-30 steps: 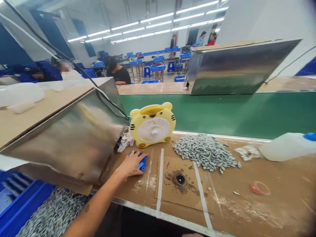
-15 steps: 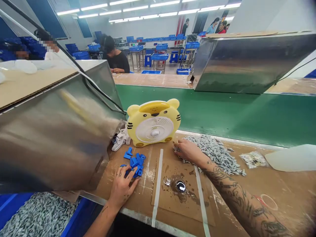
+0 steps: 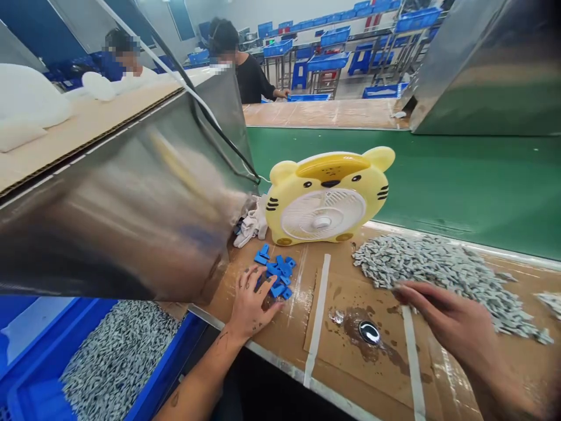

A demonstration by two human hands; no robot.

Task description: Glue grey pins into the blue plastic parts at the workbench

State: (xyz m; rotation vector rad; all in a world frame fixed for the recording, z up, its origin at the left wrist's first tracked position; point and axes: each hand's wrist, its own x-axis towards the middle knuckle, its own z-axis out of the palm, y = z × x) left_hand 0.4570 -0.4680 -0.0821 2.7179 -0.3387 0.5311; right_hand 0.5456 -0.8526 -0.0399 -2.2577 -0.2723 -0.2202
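Observation:
My left hand (image 3: 253, 299) rests with its fingers apart at the near left side of a small heap of blue plastic parts (image 3: 280, 272); whether its fingertips touch one is unclear. My right hand (image 3: 447, 310) hovers at the near edge of a pile of small grey parts (image 3: 421, 260), thumb and fingers pinched together on something small and dark that I cannot make out. Between the hands, a round black shiny piece (image 3: 369, 332) sits on a wet-stained cardboard sheet (image 3: 346, 362) held by two pale tape strips.
A yellow animal-faced fan (image 3: 324, 202) stands behind the blue parts, beside a white cloth (image 3: 252, 225). A metal box (image 3: 131, 216) borders the left. Lower left is a blue bin (image 3: 39, 380) holding grey parts. Beyond the green belt (image 3: 442, 175) sits a person (image 3: 252, 76).
My right hand has left the left end of the grey pile and moved right and nearer, fingers pinched. My left hand stays by the blue parts. The view has shifted.

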